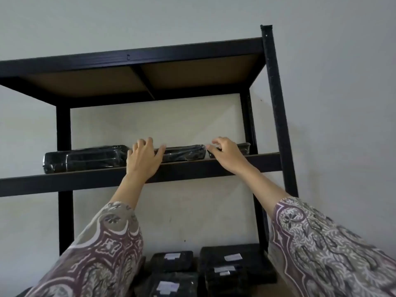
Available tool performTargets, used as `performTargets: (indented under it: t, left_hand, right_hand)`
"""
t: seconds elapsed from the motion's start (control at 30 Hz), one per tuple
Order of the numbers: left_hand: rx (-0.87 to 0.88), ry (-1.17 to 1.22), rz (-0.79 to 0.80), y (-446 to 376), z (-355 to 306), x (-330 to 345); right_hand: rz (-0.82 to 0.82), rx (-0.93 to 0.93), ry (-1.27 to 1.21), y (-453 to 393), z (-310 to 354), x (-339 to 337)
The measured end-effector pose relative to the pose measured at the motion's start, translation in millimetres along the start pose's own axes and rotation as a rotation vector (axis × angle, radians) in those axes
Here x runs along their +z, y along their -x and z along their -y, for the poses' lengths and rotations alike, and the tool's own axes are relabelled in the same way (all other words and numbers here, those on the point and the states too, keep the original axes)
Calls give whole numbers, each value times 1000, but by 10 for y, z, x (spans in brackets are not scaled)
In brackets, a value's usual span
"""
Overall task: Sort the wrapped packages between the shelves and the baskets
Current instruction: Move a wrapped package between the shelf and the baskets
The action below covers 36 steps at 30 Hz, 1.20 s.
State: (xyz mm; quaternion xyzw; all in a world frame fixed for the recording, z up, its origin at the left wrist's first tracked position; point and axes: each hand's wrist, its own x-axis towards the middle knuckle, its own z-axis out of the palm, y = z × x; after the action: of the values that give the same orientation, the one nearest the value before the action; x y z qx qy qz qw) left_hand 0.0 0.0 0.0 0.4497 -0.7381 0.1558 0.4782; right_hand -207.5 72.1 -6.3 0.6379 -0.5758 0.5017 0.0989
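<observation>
A black metal rack stands against a pale wall, seen from below, and both arms reach up to its middle shelf. Three black wrapped packages lie in a row along that shelf: a long left package, a middle package and a small right package close to the rear post. The left hand rests at the shelf's front edge, in front of the gap between the left and middle packages, its fingers spread and curled over the near end of the middle package, thumb lying along that package's front; it is open rather than clamped, touching but not lifting. The right hand hovers at the space between the middle and right packages with fingers loosely bent and apart, holding nothing; whether its fingertips touch the right package cannot be told. Both forearms come out of wide patterned sleeves. The top shelf shows only its brown underside. Below, on the lower shelf, more black packages with white labels lie packed side by side and stacked.
</observation>
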Motion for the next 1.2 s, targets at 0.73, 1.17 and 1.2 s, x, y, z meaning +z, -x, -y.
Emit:
performTargets:
  t: [0.73, 1.17, 1.2]
  left_hand:
    - [-285, 641, 63, -342, 390, 588]
    - [-121, 621, -39, -277, 420, 735]
    - [-120, 623, -35, -272, 422, 726]
  right_hand:
    - [-92, 195, -157, -564, -161, 368]
    - [68, 216, -231, -670, -211, 370]
    - [71, 211, -218, -670, -218, 379]
